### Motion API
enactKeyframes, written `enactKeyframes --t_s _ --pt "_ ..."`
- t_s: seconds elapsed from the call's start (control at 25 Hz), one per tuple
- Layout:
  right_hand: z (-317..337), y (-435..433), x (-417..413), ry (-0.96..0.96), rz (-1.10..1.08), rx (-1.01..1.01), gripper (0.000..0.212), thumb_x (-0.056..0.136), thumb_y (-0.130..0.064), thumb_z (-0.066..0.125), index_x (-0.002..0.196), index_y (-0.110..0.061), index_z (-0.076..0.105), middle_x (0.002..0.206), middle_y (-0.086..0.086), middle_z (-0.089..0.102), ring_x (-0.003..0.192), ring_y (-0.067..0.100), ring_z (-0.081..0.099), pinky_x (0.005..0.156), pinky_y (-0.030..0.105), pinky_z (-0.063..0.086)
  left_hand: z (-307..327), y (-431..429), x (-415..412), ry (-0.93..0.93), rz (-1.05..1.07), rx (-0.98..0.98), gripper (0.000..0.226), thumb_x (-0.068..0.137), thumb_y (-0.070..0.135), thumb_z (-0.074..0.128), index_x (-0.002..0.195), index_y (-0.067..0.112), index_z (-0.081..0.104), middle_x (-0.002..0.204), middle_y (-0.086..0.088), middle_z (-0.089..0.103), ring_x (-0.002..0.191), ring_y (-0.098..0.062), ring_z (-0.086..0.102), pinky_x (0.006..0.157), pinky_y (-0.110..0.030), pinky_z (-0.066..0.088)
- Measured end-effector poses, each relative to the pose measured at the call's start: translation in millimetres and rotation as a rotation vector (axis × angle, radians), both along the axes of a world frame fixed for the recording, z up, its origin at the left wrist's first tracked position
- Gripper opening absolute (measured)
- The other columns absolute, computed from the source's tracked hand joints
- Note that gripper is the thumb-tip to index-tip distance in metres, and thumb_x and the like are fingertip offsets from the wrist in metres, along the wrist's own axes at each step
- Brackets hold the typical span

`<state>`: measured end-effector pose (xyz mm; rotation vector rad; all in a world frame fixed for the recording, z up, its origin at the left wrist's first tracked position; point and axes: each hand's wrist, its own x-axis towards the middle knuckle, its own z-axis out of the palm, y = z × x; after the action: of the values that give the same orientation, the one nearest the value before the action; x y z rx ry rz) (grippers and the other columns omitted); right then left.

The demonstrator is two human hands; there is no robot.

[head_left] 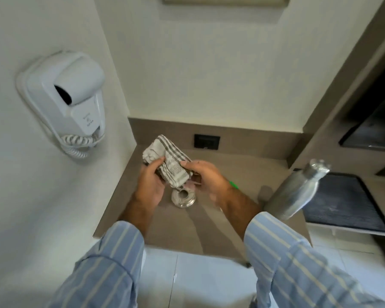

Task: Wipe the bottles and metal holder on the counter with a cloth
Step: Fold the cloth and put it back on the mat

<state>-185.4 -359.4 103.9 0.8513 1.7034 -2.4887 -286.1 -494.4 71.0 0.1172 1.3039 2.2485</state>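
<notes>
A grey-and-white striped cloth (168, 161) is bunched up above the brown counter (238, 174), wrapped around something I cannot make out. My left hand (151, 181) grips the cloth from the left side. My right hand (203, 176) grips its right end; a green object (233, 185) shows by that wrist. Just below the hands a round shiny metal holder (183, 197) sits on the counter. A tall steel bottle (296, 190) stands at the counter's right edge, apart from both hands.
A white wall-mounted hair dryer (69, 103) with a coiled cord hangs on the left wall. A black socket plate (207, 141) sits in the back splash. A dark tray (342, 201) lies on the lower shelf at right. White tiled floor lies below the counter edge.
</notes>
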Motion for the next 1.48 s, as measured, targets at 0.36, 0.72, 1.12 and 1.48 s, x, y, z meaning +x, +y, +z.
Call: enactKeyframes --t_s 0.36,0.72,1.12,1.48 --pt "156.1 165.3 112.9 0.322 -0.457 0.157 0.005 0.088 -0.011 0.072 0.088 -0.007 0.075 0.081 0.010 0.078 0.071 0.022 0.074 0.065 0.031 0.062 149.0 166.9 72.9 0.208 -0.357 -0.138 0.015 0.089 0.001 0.067 0.104 0.006 0.068 0.096 -0.011 0.073 0.088 -0.025 0.071 0.062 -0.032 0.062" --pt "138.3 352.7 285.8 0.015 -0.645 0.403 0.025 0.083 -0.012 0.079 0.105 -0.004 0.074 0.092 0.012 0.078 0.071 0.022 0.069 0.051 0.025 0.049 139.8 381.7 250.1 0.184 -0.416 -0.100 0.013 0.092 0.012 0.065 0.105 0.010 0.064 0.096 -0.010 0.079 0.085 -0.023 0.077 0.075 -0.041 0.065" --pt "-110.8 511.1 345.4 -0.474 -0.516 0.320 0.031 0.083 -0.018 0.082 0.100 0.006 0.072 0.102 0.020 0.074 0.079 0.021 0.074 0.063 0.030 0.065 -105.6 510.4 296.5 0.313 -0.336 -0.833 0.039 0.066 0.054 0.067 0.059 0.021 0.048 0.058 -0.006 0.048 0.058 -0.022 0.049 0.056 -0.040 0.048" --pt "-241.9 520.1 324.4 -0.636 -0.270 0.383 0.055 0.067 -0.061 0.076 0.088 -0.010 0.077 0.096 0.014 0.079 0.086 0.026 0.075 0.082 0.041 0.063 -235.4 538.7 276.0 0.186 -0.514 -1.180 0.034 0.078 0.033 0.066 0.100 0.007 0.071 0.104 -0.015 0.076 0.089 -0.030 0.074 0.079 -0.043 0.064"
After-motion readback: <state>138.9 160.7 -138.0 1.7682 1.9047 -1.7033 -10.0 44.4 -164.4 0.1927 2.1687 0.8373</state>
